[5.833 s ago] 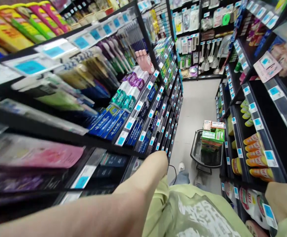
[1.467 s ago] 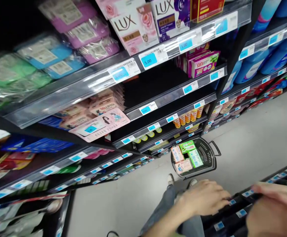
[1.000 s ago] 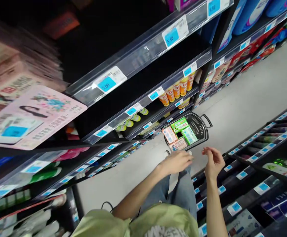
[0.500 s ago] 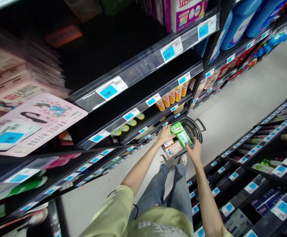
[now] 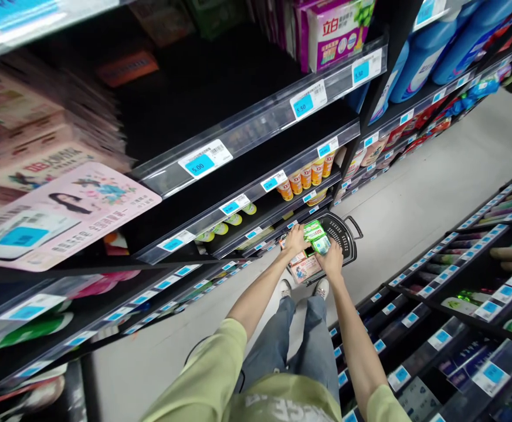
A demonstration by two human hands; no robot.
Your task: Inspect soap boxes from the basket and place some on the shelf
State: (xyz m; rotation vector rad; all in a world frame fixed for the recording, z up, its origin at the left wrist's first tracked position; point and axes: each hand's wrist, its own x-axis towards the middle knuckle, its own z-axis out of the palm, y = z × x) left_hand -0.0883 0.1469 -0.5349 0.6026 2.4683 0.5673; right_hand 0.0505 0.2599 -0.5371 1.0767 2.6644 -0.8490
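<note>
A black shopping basket point(image 5: 346, 230) stands on the aisle floor in front of my feet, holding green boxes point(image 5: 316, 235) and a pink-and-white box point(image 5: 305, 269). Both arms reach down into it. My left hand point(image 5: 295, 241) is curled on the left side of the green boxes. On their near right side my right hand point(image 5: 332, 261) is closed against them. The fingertips of both hands are hidden behind the boxes.
Black store shelves with blue price tags line both sides of the aisle. On the left are orange-and-yellow tubs point(image 5: 308, 173), pink packs point(image 5: 62, 211), purple boxes point(image 5: 337, 29) and blue bottles point(image 5: 418, 55). Grey floor point(image 5: 418, 199) runs on past the basket.
I turned from the toothpaste shelf to the opposite shelf and bent down. My hands went from hovering near my waist down into the basket and closed around the green boxes.
</note>
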